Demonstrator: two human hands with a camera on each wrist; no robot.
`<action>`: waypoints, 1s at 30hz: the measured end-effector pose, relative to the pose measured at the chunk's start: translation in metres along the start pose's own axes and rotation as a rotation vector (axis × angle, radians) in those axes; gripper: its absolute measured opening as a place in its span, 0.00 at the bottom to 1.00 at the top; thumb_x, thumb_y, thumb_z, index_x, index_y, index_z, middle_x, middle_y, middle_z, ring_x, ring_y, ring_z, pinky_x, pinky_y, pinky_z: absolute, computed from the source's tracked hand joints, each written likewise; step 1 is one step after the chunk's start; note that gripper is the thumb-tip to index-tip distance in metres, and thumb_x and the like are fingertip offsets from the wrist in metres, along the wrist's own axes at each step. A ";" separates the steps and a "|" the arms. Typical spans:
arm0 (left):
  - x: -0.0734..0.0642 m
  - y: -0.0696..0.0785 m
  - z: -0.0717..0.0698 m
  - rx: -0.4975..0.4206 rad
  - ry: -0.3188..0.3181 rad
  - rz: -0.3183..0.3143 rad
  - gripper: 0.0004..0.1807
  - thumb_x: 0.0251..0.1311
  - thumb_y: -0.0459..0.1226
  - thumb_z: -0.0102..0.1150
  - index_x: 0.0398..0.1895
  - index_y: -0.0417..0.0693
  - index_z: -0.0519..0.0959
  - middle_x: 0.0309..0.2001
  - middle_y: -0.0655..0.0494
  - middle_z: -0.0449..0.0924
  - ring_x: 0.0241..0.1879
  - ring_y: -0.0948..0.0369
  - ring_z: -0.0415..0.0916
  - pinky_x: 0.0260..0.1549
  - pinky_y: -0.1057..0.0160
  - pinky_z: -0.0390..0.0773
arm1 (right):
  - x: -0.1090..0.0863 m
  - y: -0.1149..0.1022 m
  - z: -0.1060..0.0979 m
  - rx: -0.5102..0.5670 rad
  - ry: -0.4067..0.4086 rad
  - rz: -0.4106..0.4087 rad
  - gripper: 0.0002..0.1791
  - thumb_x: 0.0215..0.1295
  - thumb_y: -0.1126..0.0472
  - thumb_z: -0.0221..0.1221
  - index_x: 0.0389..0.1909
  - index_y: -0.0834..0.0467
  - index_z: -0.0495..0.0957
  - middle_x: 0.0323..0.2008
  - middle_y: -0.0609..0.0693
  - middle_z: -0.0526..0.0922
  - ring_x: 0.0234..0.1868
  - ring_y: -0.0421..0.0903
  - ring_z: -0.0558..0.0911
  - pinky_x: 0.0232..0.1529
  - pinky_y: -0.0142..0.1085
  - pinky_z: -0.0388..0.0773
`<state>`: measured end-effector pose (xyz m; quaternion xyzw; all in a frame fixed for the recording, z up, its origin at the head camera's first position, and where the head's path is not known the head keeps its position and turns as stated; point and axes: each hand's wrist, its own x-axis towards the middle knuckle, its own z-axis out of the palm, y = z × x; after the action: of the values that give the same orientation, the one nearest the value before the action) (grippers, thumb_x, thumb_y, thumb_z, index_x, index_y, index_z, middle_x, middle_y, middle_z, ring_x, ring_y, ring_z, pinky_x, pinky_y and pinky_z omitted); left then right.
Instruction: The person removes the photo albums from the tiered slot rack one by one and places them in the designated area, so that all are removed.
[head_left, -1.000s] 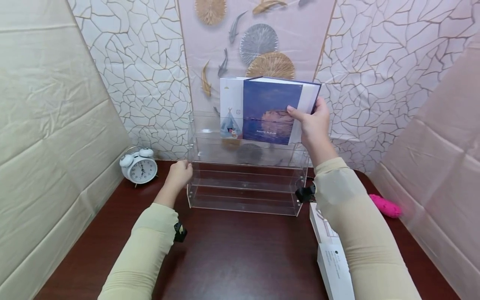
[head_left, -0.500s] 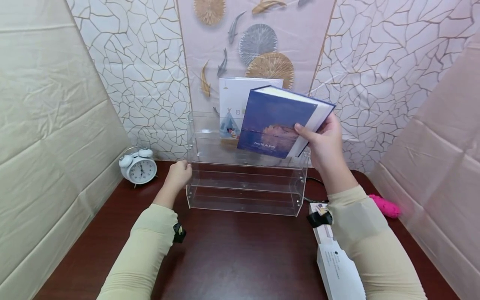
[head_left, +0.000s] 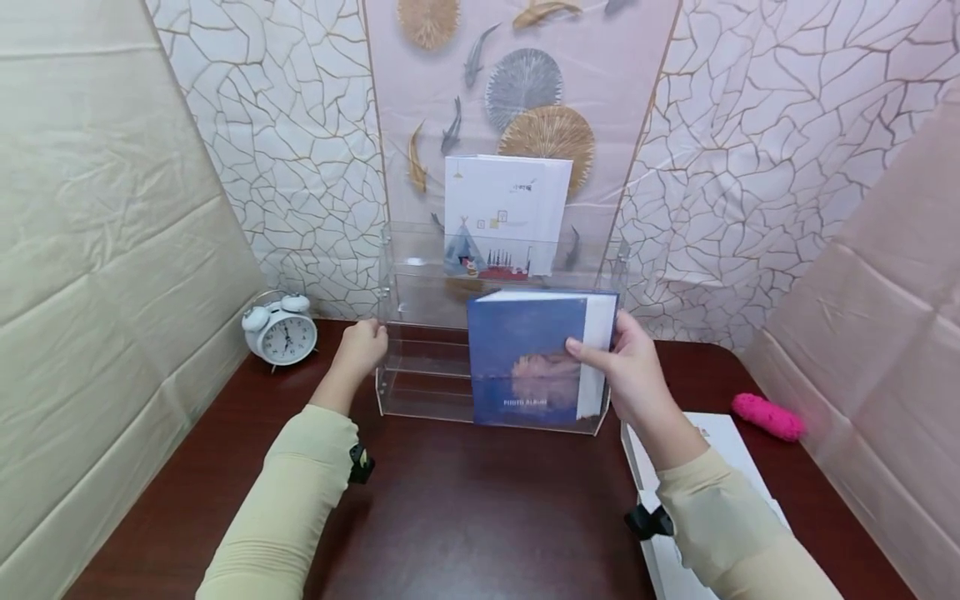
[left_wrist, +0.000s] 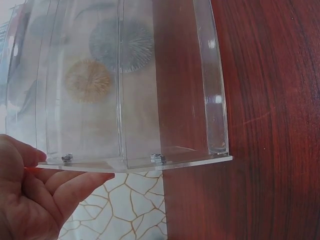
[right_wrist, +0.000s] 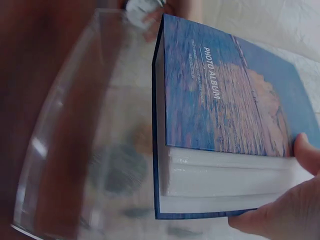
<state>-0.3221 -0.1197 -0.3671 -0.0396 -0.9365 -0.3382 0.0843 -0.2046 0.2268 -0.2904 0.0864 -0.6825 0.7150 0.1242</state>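
Observation:
A blue photo album (head_left: pixel 525 358) is gripped at its right edge by my right hand (head_left: pixel 633 367), thumb on the front cover. It stands nearly upright in front of the lower tiers of a clear acrylic rack (head_left: pixel 427 392); whether it touches the rack I cannot tell. In the right wrist view the album (right_wrist: pixel 225 90) shows its white page edges. My left hand (head_left: pixel 362 346) pinches the rack's left side panel between thumb and fingers, as the left wrist view shows at the panel (left_wrist: pixel 140 165). A white album-like book (head_left: pixel 506 217) with a tent drawing stands on the top tier.
A white twin-bell alarm clock (head_left: pixel 282 332) stands left of the rack. To the right lie white boxes or books (head_left: pixel 723 450), partly under my right forearm, and a bright pink fuzzy object (head_left: pixel 768 417). A patterned cloth wall (head_left: pixel 300 150) rises behind the table.
My right hand has brought the blue album from in front of the white book on the top tier down to the lower tiers. My left hand stays on the rack's side.

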 end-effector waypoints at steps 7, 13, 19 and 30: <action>0.001 0.001 0.001 0.001 0.008 0.008 0.17 0.69 0.38 0.37 0.35 0.34 0.74 0.32 0.39 0.75 0.33 0.48 0.72 0.34 0.52 0.73 | -0.022 0.030 -0.002 -0.052 -0.005 0.237 0.24 0.59 0.69 0.62 0.53 0.66 0.63 0.38 0.48 0.77 0.35 0.41 0.77 0.37 0.35 0.75; 0.003 0.002 -0.001 0.011 0.017 0.012 0.16 0.69 0.38 0.38 0.23 0.41 0.67 0.23 0.44 0.69 0.28 0.49 0.70 0.29 0.55 0.72 | -0.037 0.055 -0.008 -0.136 0.004 0.396 0.27 0.59 0.65 0.63 0.55 0.70 0.63 0.42 0.55 0.77 0.36 0.42 0.76 0.38 0.35 0.74; 0.003 0.004 -0.001 0.008 0.033 0.024 0.16 0.68 0.38 0.39 0.27 0.38 0.71 0.30 0.40 0.74 0.33 0.47 0.72 0.34 0.51 0.72 | -0.045 0.077 -0.018 -0.193 0.047 0.519 0.33 0.58 0.60 0.65 0.58 0.70 0.61 0.47 0.60 0.75 0.41 0.47 0.77 0.41 0.37 0.75; 0.002 -0.001 0.001 0.024 0.021 0.015 0.16 0.68 0.38 0.38 0.31 0.35 0.73 0.35 0.37 0.77 0.37 0.45 0.73 0.38 0.49 0.72 | -0.064 0.110 -0.028 -0.165 0.060 0.671 0.34 0.60 0.62 0.63 0.59 0.77 0.58 0.41 0.62 0.78 0.39 0.51 0.80 0.42 0.42 0.77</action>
<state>-0.3247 -0.1196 -0.3679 -0.0421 -0.9391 -0.3269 0.0972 -0.1742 0.2465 -0.4154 -0.1739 -0.7247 0.6605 -0.0913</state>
